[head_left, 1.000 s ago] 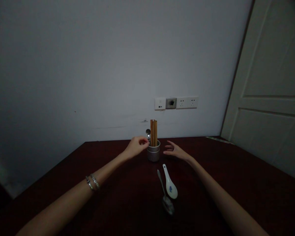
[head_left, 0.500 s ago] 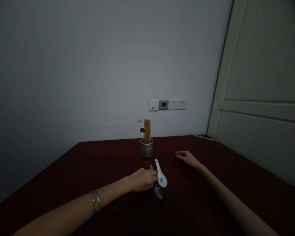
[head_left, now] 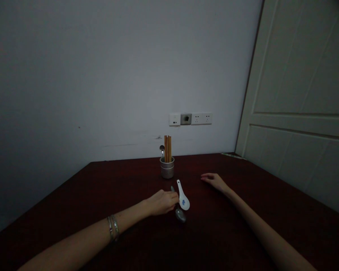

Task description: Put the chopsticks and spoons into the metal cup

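My left hand (head_left: 162, 202) is closed around the handle of a metal spoon (head_left: 180, 215). The spoon's bowl points toward me, and the tip of its handle shows beyond my fingers. Just right of that hand, a white soup spoon (head_left: 184, 203) with a blue mark in its bowl lies on the dark red table (head_left: 124, 180). Farther back stands a metal cup (head_left: 167, 171) holding wooden chopsticks (head_left: 167, 148) and another metal spoon (head_left: 162, 148), bowl up. My right hand (head_left: 215, 181) rests on the table to the right, fingers loosely extended, holding nothing.
A pale wall (head_left: 124, 94) rises behind the table, with a row of sockets and switches (head_left: 190, 119) above its back edge. A panelled white door (head_left: 293, 90) borders the right side. A thin strip (head_left: 233, 156) lies at the table's back right corner.
The whole view has shifted slightly. The metal spoon's bowl looks a little flatter to the table, still in my left hand. My right hand stays at its place.
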{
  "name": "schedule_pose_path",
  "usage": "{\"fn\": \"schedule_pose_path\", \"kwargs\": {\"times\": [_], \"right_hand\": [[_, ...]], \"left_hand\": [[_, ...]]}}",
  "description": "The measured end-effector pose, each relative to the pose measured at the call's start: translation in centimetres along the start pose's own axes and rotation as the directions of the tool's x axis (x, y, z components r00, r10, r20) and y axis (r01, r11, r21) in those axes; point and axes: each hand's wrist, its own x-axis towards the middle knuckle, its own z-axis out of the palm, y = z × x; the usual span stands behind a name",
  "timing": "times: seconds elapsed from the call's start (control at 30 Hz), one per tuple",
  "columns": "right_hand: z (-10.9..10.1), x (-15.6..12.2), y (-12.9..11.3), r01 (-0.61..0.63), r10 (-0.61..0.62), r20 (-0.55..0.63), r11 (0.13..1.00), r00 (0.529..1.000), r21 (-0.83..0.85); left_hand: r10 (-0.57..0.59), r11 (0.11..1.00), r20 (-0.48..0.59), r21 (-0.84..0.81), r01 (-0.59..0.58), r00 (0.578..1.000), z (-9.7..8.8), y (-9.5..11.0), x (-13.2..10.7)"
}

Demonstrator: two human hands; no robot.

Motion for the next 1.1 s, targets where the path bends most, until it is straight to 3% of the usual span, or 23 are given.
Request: {"fn": "schedule_pose_path", "kwargs": {"times": [0.5,0.67,0.77,0.83,0.93,1.0,1.1], "right_hand": [[-0.2,-0.1,-0.4,-0.001,0.002,0.018,0.999,1.000,-0.053],[-0.4,0.2,-1.1,-0.044,0.045,0.056,0.999,0.997,-0.017],[-0.4,0.5,-2.3,-0.105,0.101,0.091,0.994,0.991,0.043],[-0.1,0.8,-3.8,-0.110,0.100,0.111,0.990,0.989,0.089],[0.7,0.9,-7.0,-0.019,0.004,0.102,0.990,0.995,0.143],[1.4,0.7,-9.6,0.063,-0.079,0.087,0.983,0.993,0.173],[2.6,0.2,-13.7,0.135,-0.168,0.108,0.956,0.980,0.259]], "left_hand": [[0.167,0.975,-0.068,0.161,-0.155,0.984,-0.3,-0.7,-0.2],[0.147,0.988,-0.124,0.073,-0.138,0.981,-1.9,-1.3,-0.5],[0.021,0.992,-0.240,-0.116,-0.050,0.971,-3.1,-1.7,-0.4],[-0.161,0.951,-0.346,-0.305,0.052,0.924,-3.8,-2.0,0.0],[-0.523,0.755,-0.394,-0.625,0.197,0.755,-4.4,-2.6,1.2],[-0.697,0.556,-0.329,-0.809,0.191,0.637,-4.7,-3.0,2.2],[-0.816,0.311,-0.231,-0.948,0.065,0.530,-5.4,-3.6,3.2]]}}
